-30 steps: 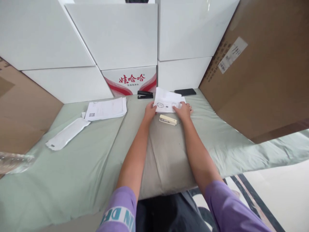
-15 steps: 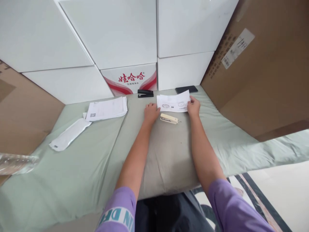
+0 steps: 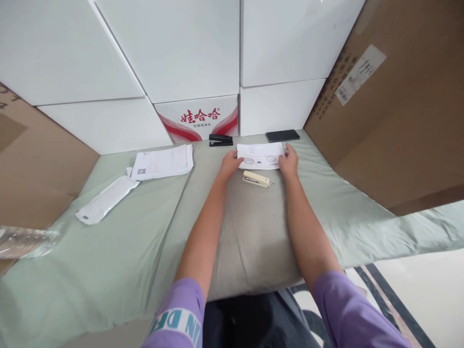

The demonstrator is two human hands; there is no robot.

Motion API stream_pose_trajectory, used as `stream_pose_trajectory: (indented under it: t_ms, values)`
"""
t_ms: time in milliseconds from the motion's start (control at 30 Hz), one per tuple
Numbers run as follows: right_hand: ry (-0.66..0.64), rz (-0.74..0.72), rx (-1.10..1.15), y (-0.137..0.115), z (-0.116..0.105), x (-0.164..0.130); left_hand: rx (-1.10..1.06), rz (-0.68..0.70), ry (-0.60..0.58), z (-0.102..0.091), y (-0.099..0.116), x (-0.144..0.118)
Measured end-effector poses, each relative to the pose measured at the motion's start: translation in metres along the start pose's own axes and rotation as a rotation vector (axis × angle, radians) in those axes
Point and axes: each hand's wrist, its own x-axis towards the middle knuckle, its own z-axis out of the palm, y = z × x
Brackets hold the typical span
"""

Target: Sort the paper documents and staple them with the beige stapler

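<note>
A white printed sheet of paper (image 3: 259, 152) with round stamps lies between my two hands. My left hand (image 3: 230, 165) grips its left edge, thumb on top. At the right edge, my right hand (image 3: 289, 162) pinches the paper between thumb and fingers. Just below the sheet, a cream stapler (image 3: 256, 179) rests on the green cloth. Behind it and to the left sits a black stapler (image 3: 221, 140), its jaws apart. Whether the paper is one sheet or several, I cannot tell.
A stack of papers (image 3: 163, 162) and a white plastic sleeve (image 3: 107, 199) lie at left. A dark phone (image 3: 282, 136) is behind my right hand. White boxes (image 3: 282, 106) wall the back; brown cartons (image 3: 398, 121) flank both sides. A clear bottle (image 3: 27, 242) stands far left.
The paper's raised right side has come down flatter. My left hand's thumb now lies over the paper's left edge, and my right hand has its thumb on the sheet. The view has shifted slightly.
</note>
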Motion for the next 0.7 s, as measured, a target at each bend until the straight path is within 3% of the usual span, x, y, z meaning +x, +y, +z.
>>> stream_pose_trajectory:
  t_ms: [100, 200, 300, 400, 500, 600, 700]
  values:
    - [0.055, 0.024, 0.058, 0.008, 0.002, 0.006, 0.186, 0.042, 0.098, -0.002, 0.012, -0.005]
    - [0.173, 0.051, 0.085, 0.014, 0.006, 0.009, 0.417, 0.206, 0.233, -0.029, 0.031, -0.016]
    - [0.271, 0.065, 0.085, 0.018, 0.011, 0.011, 0.642, 0.228, 0.327, -0.085, 0.042, -0.037]
    - [0.305, 0.055, 0.092, 0.017, 0.015, 0.012, 0.894, 0.107, 0.398, -0.15, 0.031, -0.068]
    - [0.299, 0.057, 0.084, 0.016, 0.016, 0.013, 1.032, -0.007, 0.286, -0.196, 0.008, -0.095]
    - [0.288, 0.059, 0.058, 0.015, 0.016, 0.014, 1.095, -0.007, 0.216, -0.211, -0.007, -0.108]
    - [0.284, 0.077, 0.055, 0.015, 0.015, 0.014, 1.146, 0.023, 0.257, -0.208, -0.007, -0.106]
